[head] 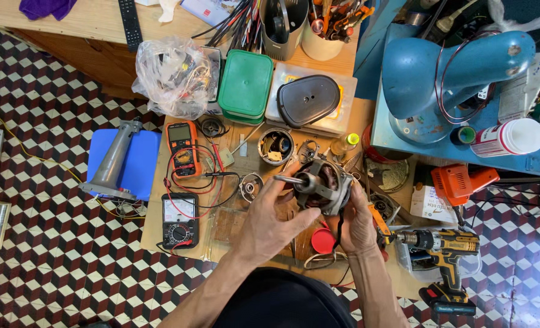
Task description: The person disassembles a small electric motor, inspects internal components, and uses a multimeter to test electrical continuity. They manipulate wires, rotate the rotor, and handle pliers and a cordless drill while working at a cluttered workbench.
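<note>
A small grey electric motor (323, 185) with copper windings and a protruding shaft is held above the low wooden table (154, 200). My left hand (270, 222) cups its left side, with the thumb near the shaft end. My right hand (356, 225) grips it from the right and below. A black wire hangs down from the motor between my hands. A red round lid (323, 241) lies on the table just beneath.
An orange digital multimeter (182, 147) and a black analogue meter (178, 220) with red leads sit to the left. A yellow-black cordless drill (443, 255) lies to the right, near an orange power tool (461, 182). Behind are a green box (245, 85), a black cover (308, 100), a metal can (276, 146) and a blue machine body (452, 73).
</note>
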